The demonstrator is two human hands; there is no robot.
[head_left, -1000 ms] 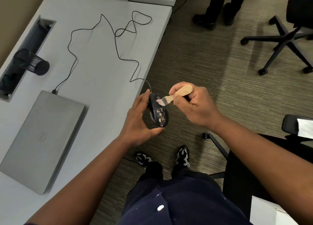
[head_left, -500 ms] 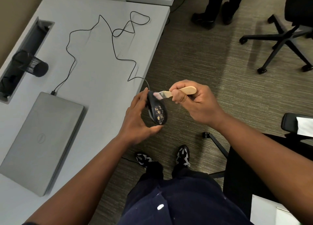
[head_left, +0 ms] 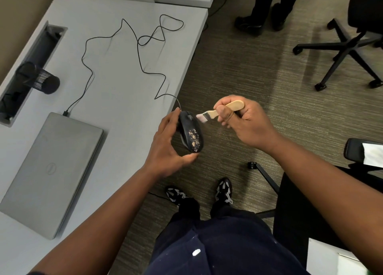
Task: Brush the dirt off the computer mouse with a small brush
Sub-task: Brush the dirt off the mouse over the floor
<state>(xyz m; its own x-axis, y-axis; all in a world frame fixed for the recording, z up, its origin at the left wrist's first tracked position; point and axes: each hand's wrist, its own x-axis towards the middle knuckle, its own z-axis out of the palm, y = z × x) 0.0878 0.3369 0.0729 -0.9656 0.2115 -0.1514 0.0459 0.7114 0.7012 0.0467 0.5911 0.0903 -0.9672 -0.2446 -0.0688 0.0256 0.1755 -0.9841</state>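
The left hand (head_left: 165, 144) holds the black computer mouse (head_left: 189, 132) in the air just off the desk's (head_left: 124, 88) near edge, above the carpet. Its grip is curled round the mouse: fingers behind the body, thumb under the lower end. The mouse is tilted, its top face turned toward the camera, and tan specks of dirt (head_left: 193, 137) sit on the lower half of that face.

The right hand (head_left: 242, 121) is clenched round the small brush (head_left: 221, 111) — thumb and curled fingers grasping the pale wooden handle, whose rounded end sticks out above the knuckles. The pale bristles (head_left: 200, 117) point left toward the mouse and lie just beside its upper right edge; whether they touch it cannot be told, as the tip is slightly blurred.

The mouse's thin black cable (head_left: 141, 44) runs from its top end back onto the desk, loops across the grey surface and ends at a plug at the back corner of a closed grey laptop (head_left: 49, 171). A black mesh cup (head_left: 39, 80) lies on its side near a long cable slot (head_left: 33, 57) at the desk's left.

Below, the person's dark trousers and black-and-white shoes (head_left: 199, 191) show over the carpet. An office chair base (head_left: 348, 51) stands at upper right — beside it, another person's legs and dark shoes (head_left: 261, 19).
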